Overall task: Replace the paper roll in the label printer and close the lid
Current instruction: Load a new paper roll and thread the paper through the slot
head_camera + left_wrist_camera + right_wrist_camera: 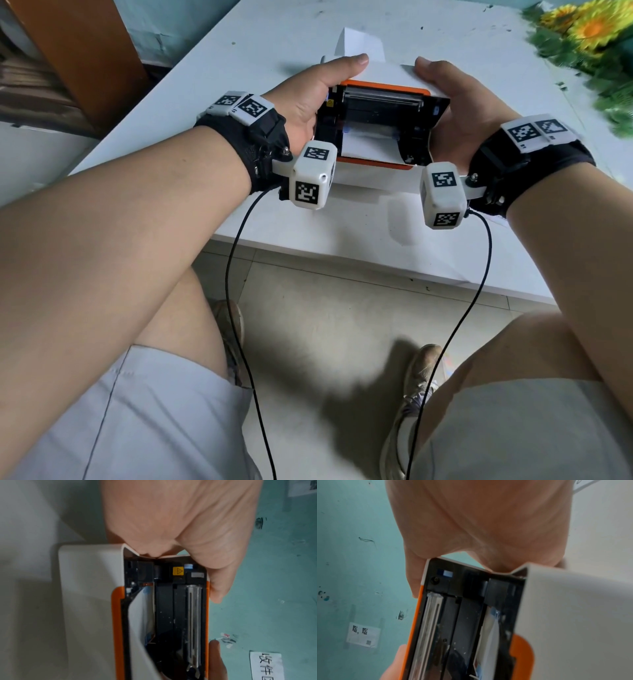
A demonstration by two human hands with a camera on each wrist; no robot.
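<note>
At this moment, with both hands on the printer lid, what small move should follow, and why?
Probably press the lid down onto the printer body. The left hand and right hand each grip a lid end, a gap is open, and white paper already sits inside.

soft even daylight, dim shadows under the table (376,219), wrist views blurred, edges distorted.

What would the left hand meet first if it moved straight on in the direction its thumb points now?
Probably the white paper sheet lying on the table behind the label printer. The left hand grips the lid edge, thumb pointing away from the person. Depth is unclear.
</note>
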